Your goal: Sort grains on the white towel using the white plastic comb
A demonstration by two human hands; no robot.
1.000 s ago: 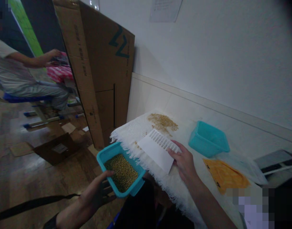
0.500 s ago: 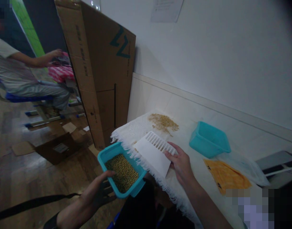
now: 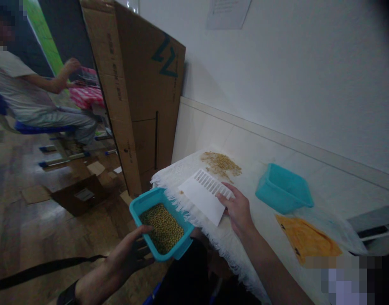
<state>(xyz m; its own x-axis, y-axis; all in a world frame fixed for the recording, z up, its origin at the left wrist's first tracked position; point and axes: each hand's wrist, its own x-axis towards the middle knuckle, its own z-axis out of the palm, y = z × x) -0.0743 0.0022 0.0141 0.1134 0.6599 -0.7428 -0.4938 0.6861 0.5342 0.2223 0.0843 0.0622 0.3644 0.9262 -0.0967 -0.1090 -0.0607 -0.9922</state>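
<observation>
Head view: I have a bean tub at the table edge and a scraper on the cloth.

My left hand point(image 3: 131, 254) grips the near rim of the teal tub of beans point(image 3: 162, 228), just off the table edge. My right hand point(image 3: 237, 209) pinches the white slotted scraper point(image 3: 203, 197), which lies on the fringed white cloth point(image 3: 178, 176) beside the tub. A loose bean pile point(image 3: 221, 163) lies beyond. The cardboard sheet point(image 3: 140, 97) bears a teal zigzag mark; its small print is unreadable. White wall, wooden floor.
</observation>
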